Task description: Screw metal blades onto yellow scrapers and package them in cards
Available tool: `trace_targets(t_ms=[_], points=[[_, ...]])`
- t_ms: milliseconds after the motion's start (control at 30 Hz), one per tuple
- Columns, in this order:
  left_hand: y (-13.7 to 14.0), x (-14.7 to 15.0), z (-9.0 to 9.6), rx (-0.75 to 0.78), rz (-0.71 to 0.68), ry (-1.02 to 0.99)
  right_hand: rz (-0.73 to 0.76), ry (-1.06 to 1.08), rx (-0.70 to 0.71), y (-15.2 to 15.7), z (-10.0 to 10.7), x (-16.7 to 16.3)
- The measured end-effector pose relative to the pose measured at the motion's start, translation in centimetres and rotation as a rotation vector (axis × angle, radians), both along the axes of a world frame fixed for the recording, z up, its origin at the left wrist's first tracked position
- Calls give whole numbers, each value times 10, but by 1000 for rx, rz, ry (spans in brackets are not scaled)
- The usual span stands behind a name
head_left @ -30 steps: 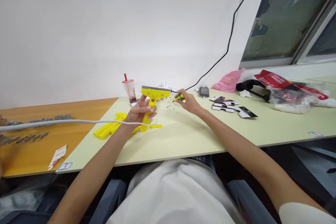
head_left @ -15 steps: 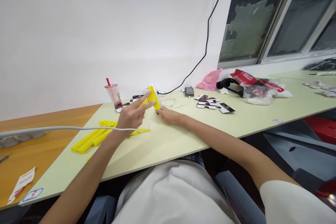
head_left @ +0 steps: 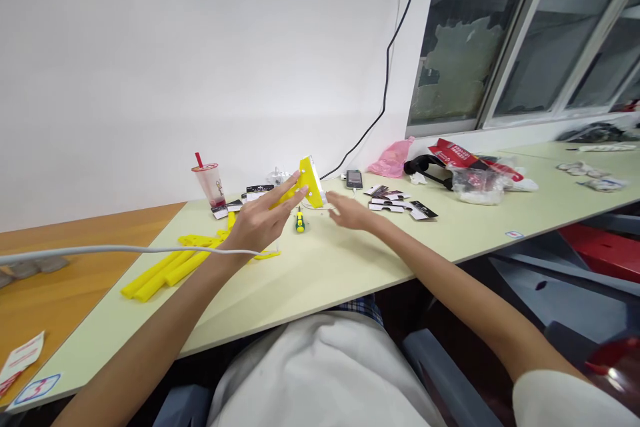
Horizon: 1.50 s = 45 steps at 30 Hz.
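My left hand [head_left: 261, 221] grips a yellow scraper head [head_left: 311, 183], with the index and middle fingers stretched along it. A shiny metal strip runs down the scraper's right edge. My right hand [head_left: 349, 211] is just right of that edge, its fingers and thumb apart and holding nothing; whether a fingertip touches the strip I cannot tell. Below the scraper lies a screwdriver [head_left: 300, 221] with a green and yellow handle. Several yellow tubes [head_left: 160, 273] and other yellow pieces lie left of my left hand, partly hidden by the forearm.
A plastic cup [head_left: 210, 185] with a red straw stands near the wall. At the back are a phone-like device [head_left: 354, 179] on a cable, black-and-white cards [head_left: 400, 203], a pink bag [head_left: 391, 159] and clear plastic packaging [head_left: 477, 181]. A white cable [head_left: 125, 249] crosses before my left forearm.
My right hand has come off the scraper and moved right. The scraper has shifted right and slightly up in my left hand. The screwdriver now shows. The view has moved slightly.
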<state>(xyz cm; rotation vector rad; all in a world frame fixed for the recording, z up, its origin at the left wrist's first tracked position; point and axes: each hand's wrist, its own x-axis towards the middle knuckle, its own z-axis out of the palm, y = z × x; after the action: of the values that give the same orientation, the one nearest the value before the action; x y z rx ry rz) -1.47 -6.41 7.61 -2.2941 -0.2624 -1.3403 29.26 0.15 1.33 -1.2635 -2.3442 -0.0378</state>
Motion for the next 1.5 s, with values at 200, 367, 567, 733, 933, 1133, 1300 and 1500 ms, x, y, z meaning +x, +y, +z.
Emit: trace_targets(t_ms=[200,367,567,733,933,1133,1300,1500], points=[[-8,15,9,-118,-60,-306,-968,-17,-105,-45,12,165],[-8,25,28,-377,-212,-455,-1010,51,-416,-51,-10,217],[3,36,80,-489,-432,-405,-895,73,-168,-52,14,196],[14,46,118,-632,-540,-320,-614,252,167,-90,60,134],[8,51,133,-756,-557,-228,-179,391,-40,-127,109,43],[0,27,140,-797,-499,-187,-39,355,-158,-133,114,-6],[7,12,138,-829,-469,-67,57,339,-173,-136,109,-7],[18,15,129,-789,-475,-169,199,219,5,-143,111,-10]])
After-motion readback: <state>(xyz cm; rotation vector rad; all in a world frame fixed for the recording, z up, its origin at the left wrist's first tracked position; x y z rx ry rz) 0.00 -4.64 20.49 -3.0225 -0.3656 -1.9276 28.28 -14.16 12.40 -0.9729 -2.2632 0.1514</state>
